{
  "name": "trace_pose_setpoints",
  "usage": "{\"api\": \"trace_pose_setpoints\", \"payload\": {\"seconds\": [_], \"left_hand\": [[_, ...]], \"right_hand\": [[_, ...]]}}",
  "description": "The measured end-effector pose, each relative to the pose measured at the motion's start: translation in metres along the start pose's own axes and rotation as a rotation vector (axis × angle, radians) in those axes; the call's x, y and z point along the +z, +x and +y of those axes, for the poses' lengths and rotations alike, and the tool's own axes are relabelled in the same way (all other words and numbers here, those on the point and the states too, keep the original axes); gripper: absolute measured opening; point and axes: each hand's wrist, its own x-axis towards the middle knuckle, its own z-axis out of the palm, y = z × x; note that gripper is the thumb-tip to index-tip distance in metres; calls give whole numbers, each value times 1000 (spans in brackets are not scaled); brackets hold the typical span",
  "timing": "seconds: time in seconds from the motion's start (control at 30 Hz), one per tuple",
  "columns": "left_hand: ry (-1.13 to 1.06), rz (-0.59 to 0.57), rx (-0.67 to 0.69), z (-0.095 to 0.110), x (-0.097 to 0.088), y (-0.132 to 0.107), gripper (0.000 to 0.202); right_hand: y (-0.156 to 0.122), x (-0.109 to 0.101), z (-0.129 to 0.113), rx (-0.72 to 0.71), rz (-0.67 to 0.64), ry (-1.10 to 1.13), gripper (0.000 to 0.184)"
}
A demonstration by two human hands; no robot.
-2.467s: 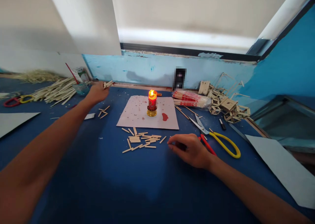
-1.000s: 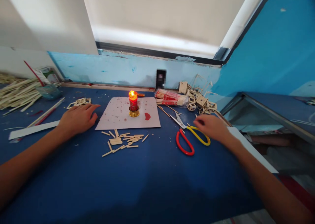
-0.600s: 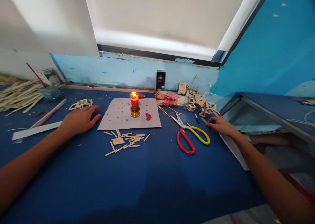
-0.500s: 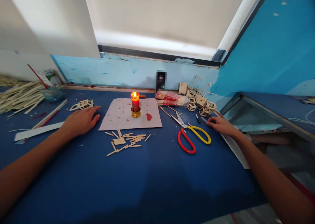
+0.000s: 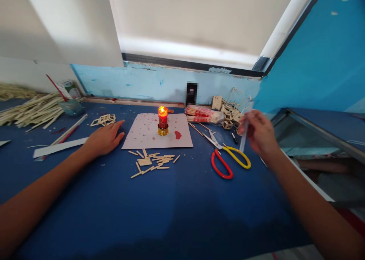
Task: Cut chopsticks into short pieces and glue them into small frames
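Note:
My left hand (image 5: 104, 139) lies flat and open on the blue tabletop (image 5: 171, 210), beside the left edge of a pale paper sheet (image 5: 145, 132). My right hand (image 5: 261, 134) is raised above the table at the right, fingers closed round a thin pale stick-like object (image 5: 244, 138), blurred by motion. A lit red candle (image 5: 162, 120) stands on the sheet. Several short wooden sticks (image 5: 152, 160) lie in front of it. Red-and-yellow scissors (image 5: 228, 160) lie just left of my right hand.
A packet of red-tipped sticks (image 5: 203, 115) and a heap of small stick frames (image 5: 229, 111) lie at the back right. Long sticks (image 5: 34, 109), a small dish (image 5: 71, 107), a white strip (image 5: 58, 147) and stick frames (image 5: 104, 119) are at the left. The table edge drops off at the right.
My right hand has lifted off the table by the grey sheet and now holds a thin pale object in the air. My left hand has stayed flat beside the paper.

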Motion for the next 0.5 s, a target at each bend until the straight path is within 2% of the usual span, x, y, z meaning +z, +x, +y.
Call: {"api": "trace_pose_setpoints", "payload": {"seconds": [0.13,0.27,0.37,0.5], "left_hand": [[-4,19,40,-1,5,2,53],[-4,11,73,-2,10,3,50],[6,6,85,-2,12,2,50],[16,12,97,-2,14,1,54]], "right_hand": [[-17,49,-26,-68,-296,-229,20],[-21,94,-24,-175,-468,-428,16],[-16,111,-15,-249,-521,-527,20],[-15,116,-5,-297,-536,-593,22]]}}
